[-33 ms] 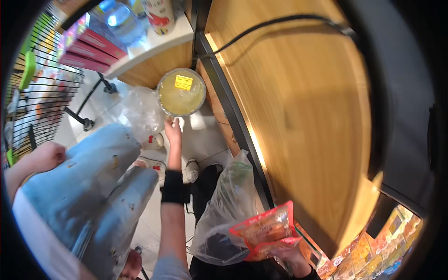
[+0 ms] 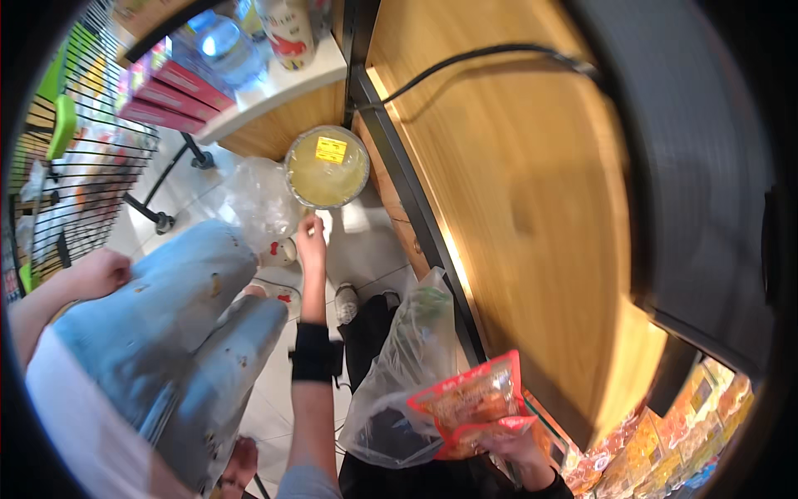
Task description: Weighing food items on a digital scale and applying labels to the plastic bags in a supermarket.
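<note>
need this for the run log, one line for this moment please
left hand: near round container, contact unclear | right hand: holding red packet by clear bag | rest: pink boxes, black cable

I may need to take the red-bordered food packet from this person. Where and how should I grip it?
Probably pinch the red-bordered food packet by its far red border, coming from the far side: that strip looks flat and uncovered, while the right hand holds the near end. Mind the clear plastic bag by its left corner.
</note>
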Available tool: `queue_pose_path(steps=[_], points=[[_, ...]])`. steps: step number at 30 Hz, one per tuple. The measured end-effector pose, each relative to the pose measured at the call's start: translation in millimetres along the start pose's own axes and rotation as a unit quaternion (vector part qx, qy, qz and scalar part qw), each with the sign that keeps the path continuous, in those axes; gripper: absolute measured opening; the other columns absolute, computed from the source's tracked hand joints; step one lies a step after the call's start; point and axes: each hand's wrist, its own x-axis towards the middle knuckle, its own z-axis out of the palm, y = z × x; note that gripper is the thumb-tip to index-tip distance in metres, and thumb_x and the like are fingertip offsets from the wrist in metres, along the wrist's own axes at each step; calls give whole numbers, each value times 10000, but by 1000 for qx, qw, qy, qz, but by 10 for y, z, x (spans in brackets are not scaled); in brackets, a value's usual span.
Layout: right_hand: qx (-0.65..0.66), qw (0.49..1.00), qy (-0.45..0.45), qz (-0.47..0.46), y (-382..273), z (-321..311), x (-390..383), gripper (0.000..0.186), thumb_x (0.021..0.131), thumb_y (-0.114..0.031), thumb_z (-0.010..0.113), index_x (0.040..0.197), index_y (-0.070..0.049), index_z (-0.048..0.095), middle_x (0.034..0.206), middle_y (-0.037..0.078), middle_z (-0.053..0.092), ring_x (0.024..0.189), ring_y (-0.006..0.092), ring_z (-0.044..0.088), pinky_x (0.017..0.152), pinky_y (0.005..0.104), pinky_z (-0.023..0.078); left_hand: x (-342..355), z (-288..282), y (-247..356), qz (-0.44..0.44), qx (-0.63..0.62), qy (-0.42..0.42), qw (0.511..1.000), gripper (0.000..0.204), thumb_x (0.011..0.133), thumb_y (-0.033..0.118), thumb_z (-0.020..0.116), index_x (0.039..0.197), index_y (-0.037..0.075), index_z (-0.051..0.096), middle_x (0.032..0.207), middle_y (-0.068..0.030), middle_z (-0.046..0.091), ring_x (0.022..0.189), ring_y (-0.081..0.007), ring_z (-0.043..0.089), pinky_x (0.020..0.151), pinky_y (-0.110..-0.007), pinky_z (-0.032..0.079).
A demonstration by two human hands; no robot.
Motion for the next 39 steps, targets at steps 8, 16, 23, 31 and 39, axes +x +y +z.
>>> queue_pose_path(steps=[8, 16, 23, 31, 39], points=[[39, 981, -112, -153, -402, 425, -673, 489, 679, -62, 704, 1118, 18, 504, 1076, 69, 563, 982, 157, 530, 836, 302, 438, -3098, -1363, 2478, 143, -241, -426, 860, 1061, 593, 637, 641, 1328, -17, 242, 1371, -198, 250, 1314, -307, 162, 1065, -446, 90], [53, 948, -213, -232, -1047, 961, -1480, 595, 685, -124, 711, 1193, 4, 429, 1134, 67, 519, 1052, 157, 485, 885, 312, 405, -3972, -1461, 3005, 156, 1, -161, 974, 332, 811, 297, 607, 964, 10, 541, 976, -137, 563, 937, -245, 548, 776, -348, 444], [114, 932, -177, -296, -1337, 758, -1978, 630, 700, -35, 653, 1257, -38, 359, 1167, 68, 489, 1079, 178, 474, 913, 331, 394, -4025, -1532, 4321, 126, -420, -217, 872, 377, 899, 411, 408, 856, 53, 517, 682, 16, 481, 596, -65, 451, 549, -215, 389], [97, 884, -85, -449, -1662, 749, -2122, 537, 741, -13, 629, 1226, -37, 398, 1099, 62, 524, 992, 146, 513, 853, 290, 425, -4430, -1305, 4821, 411, -2, -191, 891, 375, 747, 53, 639, 1109, 2, 554, 949, -32, 591, 875, -98, 521, 784, -243, 411], [-260, 513, 422, -701, -2768, 839, -1352, 512, 673, -108, 625, 1172, -89, 510, 785, 120, 572, 707, 260, 570, 625, 337, 476, -4182, -946, 4936, 276, -67, -194, 939, 179, 825, 128, 596, 930, -14, 623, 757, 7, 584, 697, -50, 507, 638, -199, 412]])
